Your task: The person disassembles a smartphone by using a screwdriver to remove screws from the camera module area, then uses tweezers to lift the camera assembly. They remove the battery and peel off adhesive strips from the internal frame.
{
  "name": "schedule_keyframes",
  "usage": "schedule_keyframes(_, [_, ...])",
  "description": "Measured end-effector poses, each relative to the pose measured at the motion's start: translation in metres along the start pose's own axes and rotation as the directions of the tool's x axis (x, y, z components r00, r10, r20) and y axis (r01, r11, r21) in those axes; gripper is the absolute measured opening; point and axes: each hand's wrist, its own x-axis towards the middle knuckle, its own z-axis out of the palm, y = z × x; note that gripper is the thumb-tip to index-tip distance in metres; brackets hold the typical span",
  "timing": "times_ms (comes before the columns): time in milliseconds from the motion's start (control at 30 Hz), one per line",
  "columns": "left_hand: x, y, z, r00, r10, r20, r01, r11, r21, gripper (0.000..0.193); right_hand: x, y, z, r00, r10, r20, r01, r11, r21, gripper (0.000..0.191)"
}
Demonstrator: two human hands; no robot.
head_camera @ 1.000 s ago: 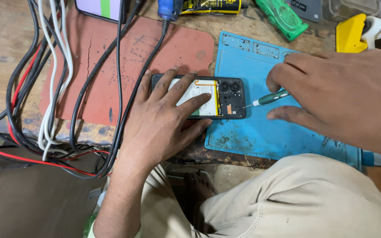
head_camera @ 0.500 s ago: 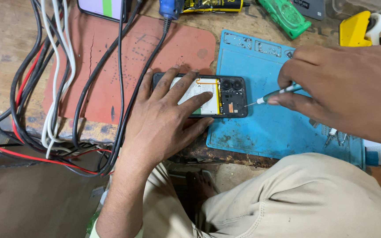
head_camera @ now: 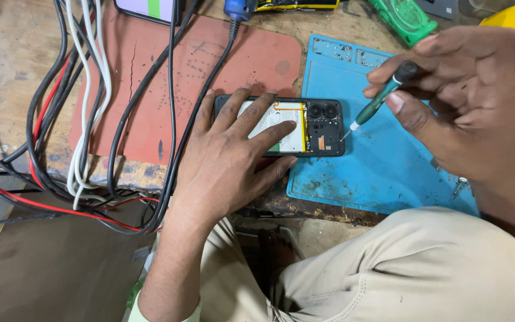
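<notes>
An opened black phone (head_camera: 323,128) lies face down across the seam of a red mat (head_camera: 210,65) and a blue mat (head_camera: 377,161), its white battery showing. My left hand (head_camera: 233,161) lies flat on it, fingers spread over the battery, pinning it down. My right hand (head_camera: 466,101) grips a green-handled screwdriver (head_camera: 379,101) tilted down to the left. Its tip touches the phone's right edge, near the camera end.
Black, white and red cables (head_camera: 90,119) trail over the left of the bench. Small screws (head_camera: 459,186) lie on the blue mat by my right wrist. A green tool (head_camera: 406,18), a yellow object (head_camera: 508,15) and another phone (head_camera: 147,9) sit along the back edge. My beige-trousered knee (head_camera: 418,268) is below.
My right hand has risen and tilted the screwdriver more upright, its tip staying at the phone's right edge. The left hand keeps pressing on the phone.
</notes>
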Motion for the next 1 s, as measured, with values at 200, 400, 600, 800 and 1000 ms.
schedule_keyframes(200, [0.0, 0.0, 0.0, 1.0, -0.004, 0.012, 0.003, 1.0, 0.005, 0.042, -0.019, 0.04, 0.032, 0.988, -0.073, -0.134, 0.085, 0.993, 0.084, 0.077])
schedule_keyframes(400, [0.001, 0.0, 0.0, 1.0, -0.008, 0.02, 0.008, 1.0, 0.003, 0.042, -0.028, 0.041, 0.026, 0.988, -0.121, -0.096, 0.117, 0.992, -0.041, 0.084])
schedule_keyframes(600, [0.0, 0.0, 0.001, 1.0, -0.007, 0.01, 0.007, 1.0, 0.01, 0.044, -0.035, 0.034, 0.023, 0.99, -0.022, -0.141, 0.028, 0.999, 0.041, 0.074])
schedule_keyframes(800, [-0.001, 0.0, 0.002, 1.0, -0.011, 0.017, 0.011, 1.0, 0.009, 0.043, -0.035, 0.035, 0.023, 0.994, -0.081, -0.076, 0.085, 0.995, 0.053, 0.075])
schedule_keyframes(1000, [0.0, 0.0, 0.002, 1.0, -0.01, 0.015, 0.009, 1.0, 0.022, 0.043, -0.039, 0.04, 0.025, 0.993, -0.102, -0.067, 0.105, 0.993, 0.05, 0.077])
